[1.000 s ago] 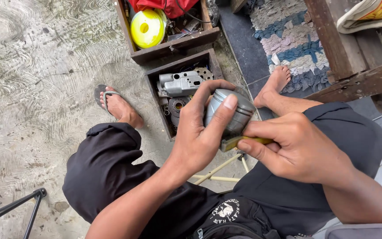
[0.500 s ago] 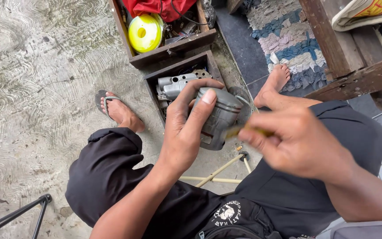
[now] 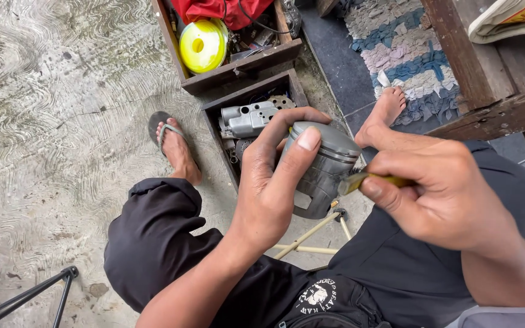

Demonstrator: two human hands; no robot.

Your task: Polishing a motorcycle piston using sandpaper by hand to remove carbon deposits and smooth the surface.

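Observation:
My left hand (image 3: pixel 274 182) grips a grey metal piston (image 3: pixel 323 167), thumb across its side and fingers behind it, crown tilted up and to the right. My right hand (image 3: pixel 442 194) pinches a small flat yellow-handled tool (image 3: pixel 366 180) whose tip rests against the piston's side just below the ring grooves. Both hands are held above my lap; I sit in black shorts.
A wooden box (image 3: pixel 214 121) on the concrete floor holds a grey metal engine part (image 3: pixel 247 118) and a sprocket. Behind it another box (image 3: pixel 238 64) holds a yellow spool (image 3: pixel 202 42) and red cloth. A woven rug (image 3: pixel 396 48) and wooden furniture (image 3: pixel 481 67) lie right. Thin sticks (image 3: pixel 308 240) lie below the hands.
The piston was turned in my left hand and now tilts crown up-right. My right hand rose from the piston's lower edge to its side, tool tip still against it.

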